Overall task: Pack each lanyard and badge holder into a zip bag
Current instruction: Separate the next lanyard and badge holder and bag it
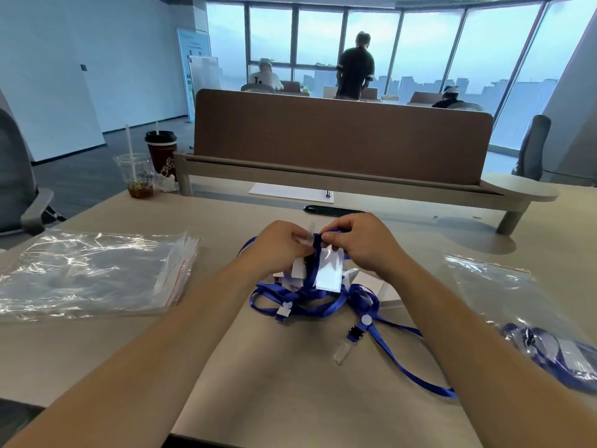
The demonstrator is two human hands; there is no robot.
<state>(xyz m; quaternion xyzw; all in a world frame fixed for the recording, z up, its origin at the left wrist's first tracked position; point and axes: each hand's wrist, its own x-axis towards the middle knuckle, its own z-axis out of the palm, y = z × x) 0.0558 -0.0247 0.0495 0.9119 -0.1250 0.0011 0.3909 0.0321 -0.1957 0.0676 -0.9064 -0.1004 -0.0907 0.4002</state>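
Both hands meet just above the desk (290,399). The left hand (281,245) pinches a clear tab (310,228) and the right hand (358,244) pinches the end of a lanyard (315,270). A badge holder (329,274) hangs between them, probably lifted so the pair can be joined or freed from the tangle beneath. Two more clips (284,312) lie among the blue loops on the desk, suggesting three loose lanyards. The holders under them cannot be counted. Empty zip bags (90,273) are stacked at the left, within reach, too many to count. One filled bag (533,318) lies set aside at the right. Two cups (161,153) stand far left.
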